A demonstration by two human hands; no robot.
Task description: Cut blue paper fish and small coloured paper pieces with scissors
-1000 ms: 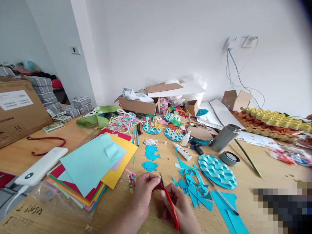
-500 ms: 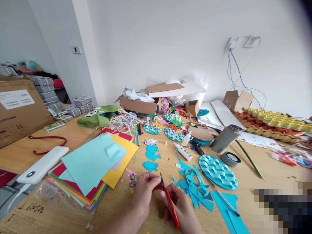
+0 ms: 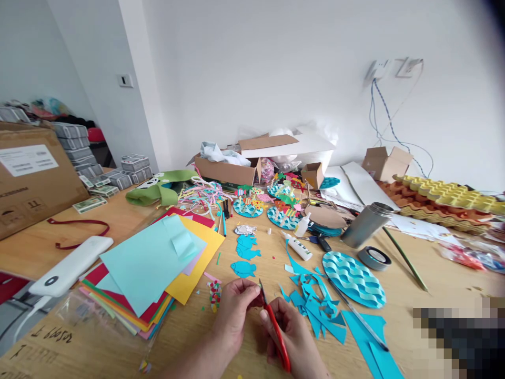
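My right hand (image 3: 290,329) grips red-handled scissors (image 3: 276,331), whose dark blades point up and away from me. Close beside the blades, my left hand (image 3: 239,302) has its thumb and fingers pinched together; whatever they hold, if anything, is too hidden to make out. Just beyond my hands lies a blue paper fish (image 3: 243,269), with more blue fish cutouts (image 3: 248,246) above it and a whitish fish (image 3: 244,230) further back. Blue paper scraps (image 3: 315,305) are heaped to the right of my hands. Small coloured paper bits (image 3: 215,293) lie by my left hand.
Coloured paper sheets (image 3: 145,263) and a white power bank (image 3: 71,266) lie left. To the right are a wavy-patterned blue oval (image 3: 354,279), a glue bottle (image 3: 299,246), a roll of tape (image 3: 374,258), a metal flask (image 3: 366,225) and egg trays (image 3: 442,202). Cardboard boxes (image 3: 226,171) stand behind.
The view has shifted very slightly. Both hands and the scissors keep practically the same position, and the things on the table stay put.
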